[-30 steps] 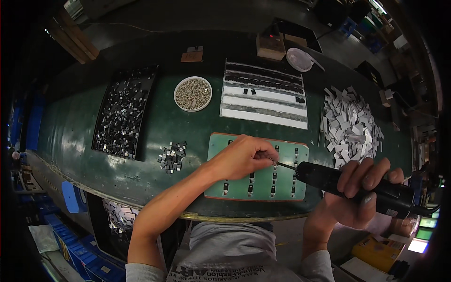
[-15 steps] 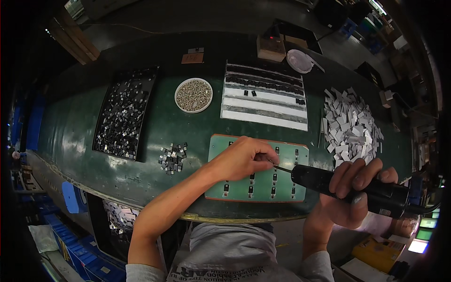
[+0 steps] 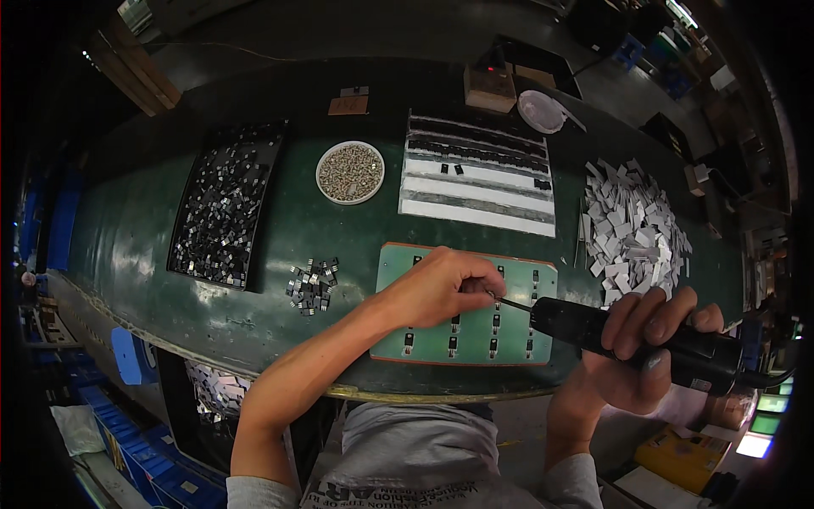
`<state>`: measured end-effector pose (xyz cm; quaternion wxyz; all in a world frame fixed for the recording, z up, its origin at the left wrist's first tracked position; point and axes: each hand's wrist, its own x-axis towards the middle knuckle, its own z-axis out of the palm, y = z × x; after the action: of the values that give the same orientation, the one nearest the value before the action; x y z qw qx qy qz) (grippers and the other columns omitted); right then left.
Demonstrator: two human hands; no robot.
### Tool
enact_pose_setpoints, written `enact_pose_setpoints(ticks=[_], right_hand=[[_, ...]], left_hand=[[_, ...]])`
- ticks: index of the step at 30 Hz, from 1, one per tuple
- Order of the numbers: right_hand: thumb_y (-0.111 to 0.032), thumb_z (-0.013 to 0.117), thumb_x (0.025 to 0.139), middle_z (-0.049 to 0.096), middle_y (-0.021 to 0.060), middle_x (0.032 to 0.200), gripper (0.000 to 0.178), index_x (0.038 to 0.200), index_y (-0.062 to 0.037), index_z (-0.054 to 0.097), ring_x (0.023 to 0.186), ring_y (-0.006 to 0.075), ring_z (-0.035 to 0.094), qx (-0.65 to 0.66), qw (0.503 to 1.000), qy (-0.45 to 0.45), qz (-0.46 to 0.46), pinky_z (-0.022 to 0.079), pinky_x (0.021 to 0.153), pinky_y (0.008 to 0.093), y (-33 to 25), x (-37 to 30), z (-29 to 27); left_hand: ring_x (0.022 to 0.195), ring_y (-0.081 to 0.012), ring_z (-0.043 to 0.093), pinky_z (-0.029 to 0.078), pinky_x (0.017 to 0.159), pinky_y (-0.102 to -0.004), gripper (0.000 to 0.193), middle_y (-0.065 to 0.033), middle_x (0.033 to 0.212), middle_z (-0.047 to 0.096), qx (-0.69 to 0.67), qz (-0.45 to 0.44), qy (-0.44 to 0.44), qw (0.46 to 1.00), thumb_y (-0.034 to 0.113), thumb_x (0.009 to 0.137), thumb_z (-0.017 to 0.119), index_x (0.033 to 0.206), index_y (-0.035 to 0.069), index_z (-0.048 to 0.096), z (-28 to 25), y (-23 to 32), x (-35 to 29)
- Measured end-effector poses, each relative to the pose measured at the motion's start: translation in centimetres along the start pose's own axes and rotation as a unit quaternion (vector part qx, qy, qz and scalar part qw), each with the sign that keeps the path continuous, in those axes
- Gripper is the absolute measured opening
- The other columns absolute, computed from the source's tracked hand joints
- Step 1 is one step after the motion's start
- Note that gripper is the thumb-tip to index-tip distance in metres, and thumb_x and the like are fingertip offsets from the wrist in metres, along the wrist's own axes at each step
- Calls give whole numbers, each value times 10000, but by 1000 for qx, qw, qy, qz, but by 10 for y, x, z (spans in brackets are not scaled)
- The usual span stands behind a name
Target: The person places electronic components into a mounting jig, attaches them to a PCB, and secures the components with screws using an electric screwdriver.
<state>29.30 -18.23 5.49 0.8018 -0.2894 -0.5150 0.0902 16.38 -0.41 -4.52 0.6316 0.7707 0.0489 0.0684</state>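
My right hand [image 3: 649,339] is wrapped round a black electric screwdriver [image 3: 585,327], held nearly level with its bit pointing left. The thin bit reaches the fingertips of my left hand [image 3: 458,284]. Thumb and fingers there are pinched together at the bit's tip; what they hold, if anything, is too small to make out. Both are above a green board [image 3: 432,346] with an orange-red edge. Small black three-legged components [image 3: 452,343] sit on the board in rows. My left hand and forearm hide part of it.
A white dish of small screws [image 3: 349,173], a black tray of components [image 3: 222,208] and a loose component pile [image 3: 314,285] lie to the left. Behind the board is a white-striped panel [image 3: 475,185]. Grey-white flat pieces [image 3: 638,227] are heaped at right, near a wooden box [image 3: 489,88].
The screwdriver and my right hand have shifted slightly to the right. My left hand stays almost in place, still pinched at the bit's tip.
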Motion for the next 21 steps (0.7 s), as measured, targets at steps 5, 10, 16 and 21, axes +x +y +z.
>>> enact_pose_setpoints(ticks=[5, 10, 16, 21], right_hand=[[-77, 722, 851, 534, 113, 916, 538, 1284, -80, 403, 640, 185, 574, -11, 996, 78, 30, 526, 515, 312, -5, -3, 2], [-66, 700, 852, 545, 124, 932, 526, 1287, -73, 404, 625, 180, 567, -26, 996, 75, 31, 515, 509, 316, -2, -1, 2], [-33, 627, 850, 577, 187, 928, 468, 1280, -35, 443, 610, 175, 567, -165, 979, 116, 21, 530, 522, 317, 7, 14, -16], [50, 575, 849, 606, 204, 961, 463, 1289, -24, 453, 619, 191, 586, -157, 978, 128, 45, 549, 591, 318, 22, 19, -34]], left_hand=[[828, -181, 685, 519, 698, -317, 198, -52, 938, 745, 12, 40, -10, 999, 0, 852, 765, 1036, 72, 743, -1, 2, 2], [838, -161, 687, 530, 723, -308, 194, -58, 957, 750, 7, 9, -1, 1000, -10, 867, 750, 1049, 55, 742, -1, 2, 1], [886, -146, 702, 559, 802, -291, 157, -81, 978, 753, -58, -18, 27, 998, -14, 900, 726, 1055, 4, 739, 1, 1, 0], [891, -252, 749, 585, 801, -336, 172, -128, 955, 761, -27, 25, 42, 998, 17, 887, 724, 1058, 14, 750, 2, -1, 0]])
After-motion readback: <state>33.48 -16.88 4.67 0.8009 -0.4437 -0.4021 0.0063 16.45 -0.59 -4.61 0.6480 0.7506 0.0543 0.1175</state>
